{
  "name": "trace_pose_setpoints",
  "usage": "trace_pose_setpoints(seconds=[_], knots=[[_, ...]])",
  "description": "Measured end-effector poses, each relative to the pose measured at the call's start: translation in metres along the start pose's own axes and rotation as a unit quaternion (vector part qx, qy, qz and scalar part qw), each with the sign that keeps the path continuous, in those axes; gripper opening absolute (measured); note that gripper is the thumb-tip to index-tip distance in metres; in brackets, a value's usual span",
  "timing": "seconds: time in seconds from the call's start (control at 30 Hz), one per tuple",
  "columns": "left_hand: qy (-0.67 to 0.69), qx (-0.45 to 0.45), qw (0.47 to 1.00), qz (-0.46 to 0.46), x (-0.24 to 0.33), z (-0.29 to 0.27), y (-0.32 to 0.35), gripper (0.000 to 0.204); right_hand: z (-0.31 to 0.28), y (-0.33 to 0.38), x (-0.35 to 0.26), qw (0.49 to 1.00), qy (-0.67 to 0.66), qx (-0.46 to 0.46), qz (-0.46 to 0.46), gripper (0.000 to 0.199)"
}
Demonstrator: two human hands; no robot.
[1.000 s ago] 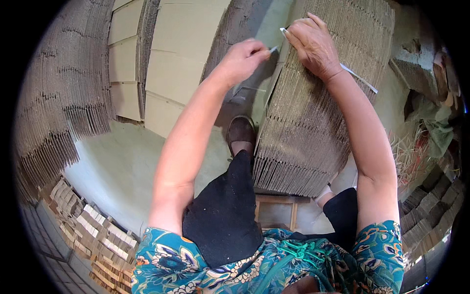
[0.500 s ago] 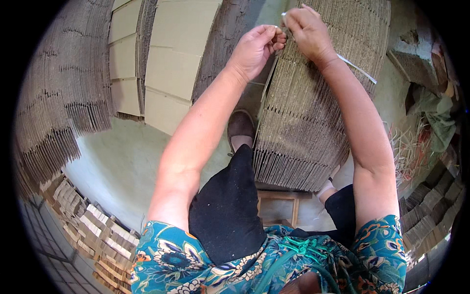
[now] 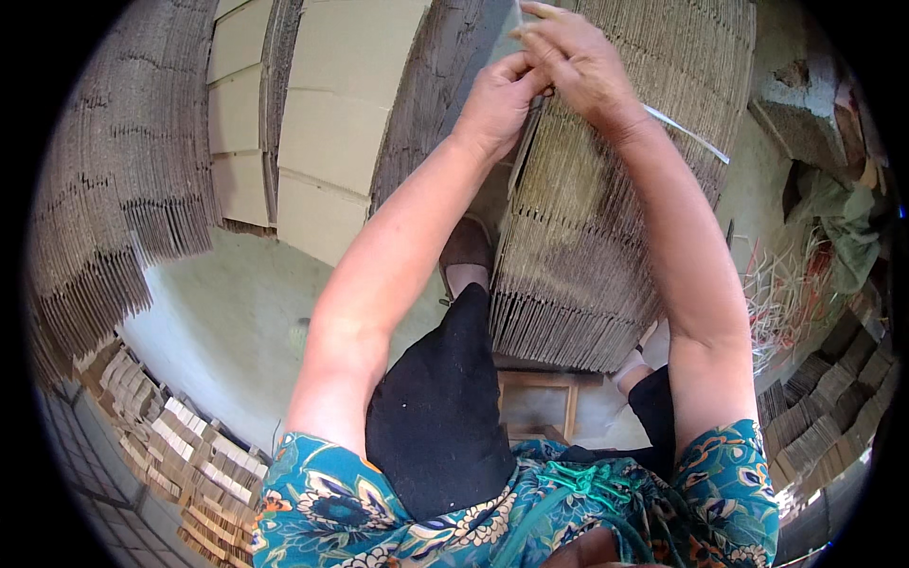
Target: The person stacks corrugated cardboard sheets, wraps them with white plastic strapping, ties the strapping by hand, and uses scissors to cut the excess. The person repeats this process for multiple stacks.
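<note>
A tall bundle of flattened corrugated cardboard pieces (image 3: 578, 284) stands in front of me, edges up. A thin white strap (image 3: 689, 133) lies across it and passes under my right wrist. Over the bundle's far left edge, my left hand (image 3: 499, 106) is closed in a pinch, its fingertips meeting my other hand. My right hand (image 3: 585, 74) bends over from the right, thumb and fingers close together around a narrow white strap end (image 3: 518, 13). The strap between the two hands is mostly hidden by the fingers.
Stacks of cardboard (image 3: 336, 123) stand to the left, with more bundles (image 3: 118, 161) beyond. A wooden frame (image 3: 570, 407) sits below the near end of the bundle. At right are loose strap scraps (image 3: 791, 293), a green cloth (image 3: 833, 227) and further cardboard stacks (image 3: 833, 398).
My hands have come together from slightly apart. My right fingers have stretched out toward the upper left, over my left fingertips.
</note>
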State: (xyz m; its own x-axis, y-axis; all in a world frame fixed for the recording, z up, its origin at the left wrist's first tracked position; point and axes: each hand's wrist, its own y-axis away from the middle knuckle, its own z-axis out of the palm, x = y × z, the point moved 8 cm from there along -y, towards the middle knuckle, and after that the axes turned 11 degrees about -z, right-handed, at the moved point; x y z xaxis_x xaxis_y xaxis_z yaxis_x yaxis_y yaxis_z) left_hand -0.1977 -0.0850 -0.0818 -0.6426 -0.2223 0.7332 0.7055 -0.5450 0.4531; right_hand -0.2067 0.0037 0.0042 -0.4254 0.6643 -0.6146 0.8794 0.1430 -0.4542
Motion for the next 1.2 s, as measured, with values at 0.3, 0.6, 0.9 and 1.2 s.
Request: trace_pose_setpoints(seconds=[0.3, 0.6, 0.9, 1.2], knots=[[0.029, -0.039, 0.999, -0.026, -0.002, -0.009, -0.005, 0.012, -0.022, 0.015, -0.001, 0.982, 0.078, -0.117, 0.124, 0.024], [0.058, -0.076, 0.995, -0.014, 0.004, -0.012, -0.007, 0.013, -0.011, 0.037, 0.005, 0.973, 0.083, -0.13, 0.169, 0.024], [-0.018, -0.071, 0.997, 0.025, 0.01, -0.015, -0.006, 0.013, -0.013, 0.018, -0.001, 0.964, 0.227, -0.139, 0.009, 0.02], [0.019, -0.003, 0.999, 0.036, 0.003, -0.022, 0.003, 0.016, -0.003, 0.021, 0.011, 0.972, 0.175, -0.159, -0.011, 0.014]])
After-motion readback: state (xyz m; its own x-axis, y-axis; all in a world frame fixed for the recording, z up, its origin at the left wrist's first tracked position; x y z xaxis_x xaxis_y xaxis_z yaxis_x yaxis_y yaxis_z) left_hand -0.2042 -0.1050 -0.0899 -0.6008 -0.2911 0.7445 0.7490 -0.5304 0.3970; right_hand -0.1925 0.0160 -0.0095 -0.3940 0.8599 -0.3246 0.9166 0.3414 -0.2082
